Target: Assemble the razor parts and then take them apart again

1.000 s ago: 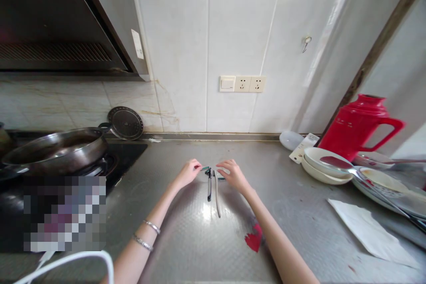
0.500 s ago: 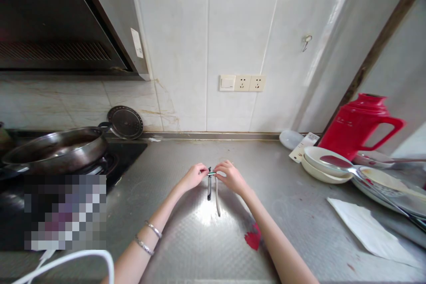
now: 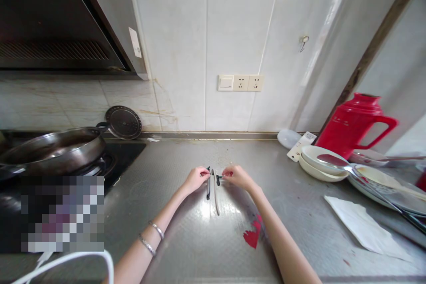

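**Near desk:** Item one, the hands?

**Me, at the far end:** Left hand (image 3: 197, 178), right hand (image 3: 238, 176): both narrowed to a thumb-and-finger pinch, tips facing over a small gap. I read each as closed on a slim dark-green piece (image 3: 220, 176); whether that is one piece or two, I cannot tell (it is tiny from here).

**Near desk:** Why fingertips only?

**Me:** Probably because so thin a thing leaves no room for a palm, and a grip from both sides would steady it.

**Near desk:** Item two, between the hands?

**Me:** One narrow black strip (image 3: 208, 190), below the left fingertips; one long beige cord-like strip (image 3: 216, 197), running from the gap toward the wearer; one short black block (image 3: 218, 180), just beside the right fingertips. Likely set there for easy reach of both hands.

**Near desk:** Surroundings?

**Me:** Bare grey metal counter (image 3: 179, 239) beneath. Well left of the left hand, a round steel pan (image 3: 69, 148); well right of the right hand, a red plastic flask (image 3: 349, 124) and stacked white bowls (image 3: 321, 171), presumably parked aside for elbow room.
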Action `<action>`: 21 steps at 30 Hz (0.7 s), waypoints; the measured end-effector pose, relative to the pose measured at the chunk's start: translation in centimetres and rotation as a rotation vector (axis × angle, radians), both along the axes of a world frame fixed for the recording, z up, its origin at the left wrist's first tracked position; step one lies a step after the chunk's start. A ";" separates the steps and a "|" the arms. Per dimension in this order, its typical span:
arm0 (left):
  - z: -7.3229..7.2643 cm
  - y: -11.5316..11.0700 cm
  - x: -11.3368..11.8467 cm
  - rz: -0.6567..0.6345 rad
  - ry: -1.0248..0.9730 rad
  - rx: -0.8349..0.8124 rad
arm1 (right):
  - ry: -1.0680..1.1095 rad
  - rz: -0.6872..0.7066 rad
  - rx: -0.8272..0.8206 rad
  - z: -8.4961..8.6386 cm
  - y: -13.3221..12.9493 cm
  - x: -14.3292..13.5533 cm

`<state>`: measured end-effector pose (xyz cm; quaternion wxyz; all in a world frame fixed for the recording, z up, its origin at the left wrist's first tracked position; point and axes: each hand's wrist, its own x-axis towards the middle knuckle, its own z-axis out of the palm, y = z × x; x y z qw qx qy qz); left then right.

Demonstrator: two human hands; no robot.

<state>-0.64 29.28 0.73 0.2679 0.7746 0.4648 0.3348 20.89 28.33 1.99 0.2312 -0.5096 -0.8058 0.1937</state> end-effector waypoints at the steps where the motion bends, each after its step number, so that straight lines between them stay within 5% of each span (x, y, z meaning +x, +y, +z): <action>1: 0.0 0.0 0.0 -0.002 0.000 0.005 | -0.043 -0.004 -0.026 0.0 -0.2 -0.1; 21: 0.5 0.2 -0.5 0.005 -0.007 0.024 | -0.143 0.025 0.022 -0.5 -0.6 -1.2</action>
